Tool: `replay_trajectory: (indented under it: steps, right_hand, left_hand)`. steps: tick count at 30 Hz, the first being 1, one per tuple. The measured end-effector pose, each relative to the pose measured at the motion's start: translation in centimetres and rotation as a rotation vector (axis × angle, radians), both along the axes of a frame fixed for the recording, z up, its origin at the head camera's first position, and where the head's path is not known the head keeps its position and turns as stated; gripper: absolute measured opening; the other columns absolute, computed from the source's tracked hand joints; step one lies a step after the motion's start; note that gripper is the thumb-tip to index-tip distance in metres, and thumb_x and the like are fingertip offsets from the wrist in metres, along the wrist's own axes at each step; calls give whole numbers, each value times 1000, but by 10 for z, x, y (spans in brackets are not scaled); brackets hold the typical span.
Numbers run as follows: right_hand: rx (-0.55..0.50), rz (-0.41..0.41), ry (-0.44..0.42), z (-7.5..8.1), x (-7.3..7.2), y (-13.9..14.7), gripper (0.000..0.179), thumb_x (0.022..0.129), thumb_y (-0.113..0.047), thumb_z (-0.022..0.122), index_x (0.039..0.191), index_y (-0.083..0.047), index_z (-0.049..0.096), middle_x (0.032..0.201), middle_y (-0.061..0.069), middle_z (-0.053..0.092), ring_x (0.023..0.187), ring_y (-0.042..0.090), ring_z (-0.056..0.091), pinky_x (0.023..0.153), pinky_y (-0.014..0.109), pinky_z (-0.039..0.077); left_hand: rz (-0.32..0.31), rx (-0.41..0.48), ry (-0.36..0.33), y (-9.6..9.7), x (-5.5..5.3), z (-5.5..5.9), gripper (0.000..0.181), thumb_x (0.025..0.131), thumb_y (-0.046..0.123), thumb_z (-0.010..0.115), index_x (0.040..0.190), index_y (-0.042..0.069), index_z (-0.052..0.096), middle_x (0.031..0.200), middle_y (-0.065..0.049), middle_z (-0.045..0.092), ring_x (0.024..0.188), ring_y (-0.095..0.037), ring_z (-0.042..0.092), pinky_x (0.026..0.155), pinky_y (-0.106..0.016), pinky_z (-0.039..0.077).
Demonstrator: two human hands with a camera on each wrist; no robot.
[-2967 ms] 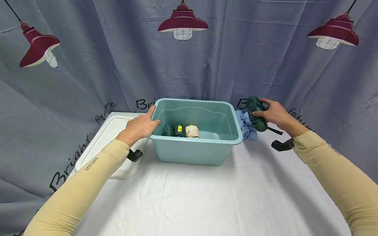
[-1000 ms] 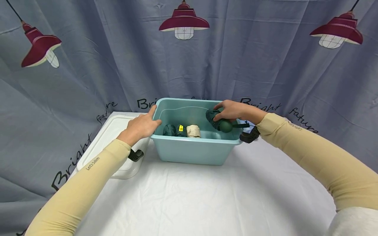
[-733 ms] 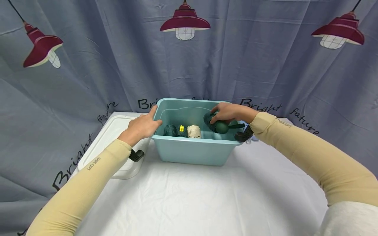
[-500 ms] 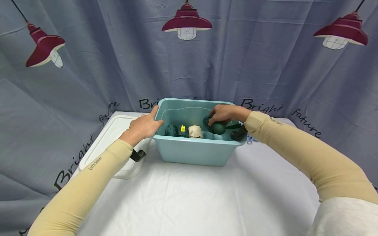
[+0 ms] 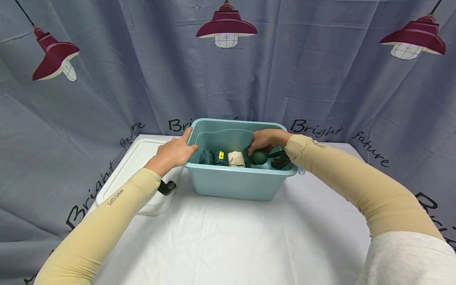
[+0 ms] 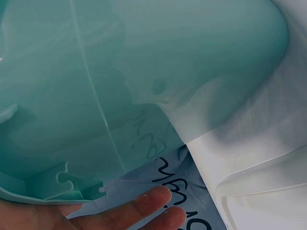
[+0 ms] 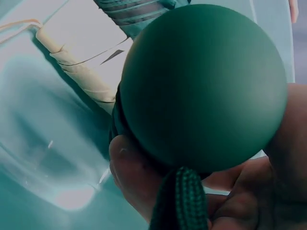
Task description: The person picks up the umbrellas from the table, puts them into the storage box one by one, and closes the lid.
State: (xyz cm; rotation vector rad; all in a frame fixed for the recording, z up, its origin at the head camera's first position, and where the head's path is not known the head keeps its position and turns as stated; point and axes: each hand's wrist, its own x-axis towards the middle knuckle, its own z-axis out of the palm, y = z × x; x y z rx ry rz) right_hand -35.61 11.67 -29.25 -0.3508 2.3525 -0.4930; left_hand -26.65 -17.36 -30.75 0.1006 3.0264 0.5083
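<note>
My right hand (image 5: pixel 264 141) reaches down into the light teal bin (image 5: pixel 236 181) and grips a folded dark green umbrella (image 5: pixel 260 157). In the right wrist view the umbrella's round handle end (image 7: pixel 204 88) faces the camera, and its woven strap (image 7: pixel 187 199) hangs by the fingers. The umbrella lies close beside a rolled beige bundle (image 5: pixel 236 159); left of that sit two dark green rolled bundles, one with a yellow label (image 5: pixel 221 155). My left hand (image 5: pixel 174 152) rests at the bin's left rim, its fingers (image 6: pixel 144 203) extended outside the wall in the left wrist view.
A white lid (image 5: pixel 124 174) lies on the white-covered table (image 5: pixel 228 237) left of the bin, partly beneath my left arm. A bit of light blue cloth (image 5: pixel 301 171) shows past the bin's right end, mostly hidden by my right arm. A grey-blue curtain (image 5: pixel 303 79) hangs behind.
My right hand has carried the green umbrella from right of the bin, over its rim, then left and down beside the beige bundle. My left hand has stayed on the rim.
</note>
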Motion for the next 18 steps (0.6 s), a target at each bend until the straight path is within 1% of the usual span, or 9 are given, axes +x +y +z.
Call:
replay_trajectory:
  steps: [4,8,10,15,18]
  right_hand:
    - [17,6,-23,-5,0,-4,31,81,-22,66,106,-3,66,90,7,62,71,13,60,63,27,51]
    - [38,11,-39,-9,-2,-7,31,82,-22,66,106,-4,66,94,8,62,74,14,63,65,29,53]
    - [45,13,-63,-11,-2,-8,30,83,-22,66,107,-3,65,96,9,62,76,15,64,67,30,53]
    - [57,27,-170,-18,-4,-10,30,87,-19,62,110,1,61,102,12,63,81,18,66,72,33,53]
    - [65,34,-199,-20,-4,-10,29,88,-19,61,110,1,61,103,13,63,82,18,66,73,34,53]
  left_hand:
    - [0,4,-2,0,1,0,73,89,51,34,148,34,-5,137,-17,45,109,-37,53,77,-52,42]
    - [-1,5,-2,0,1,1,73,89,51,34,148,35,-7,134,-17,48,105,-37,55,75,-51,42]
    - [-2,3,0,0,1,2,73,89,51,34,148,34,-6,132,-17,49,103,-36,56,73,-50,42]
    - [-4,2,6,0,1,1,73,89,50,35,149,32,-2,131,-17,50,102,-36,56,73,-49,42]
    - [-5,4,9,1,1,0,73,89,50,35,149,31,-1,130,-17,51,101,-36,57,72,-49,43]
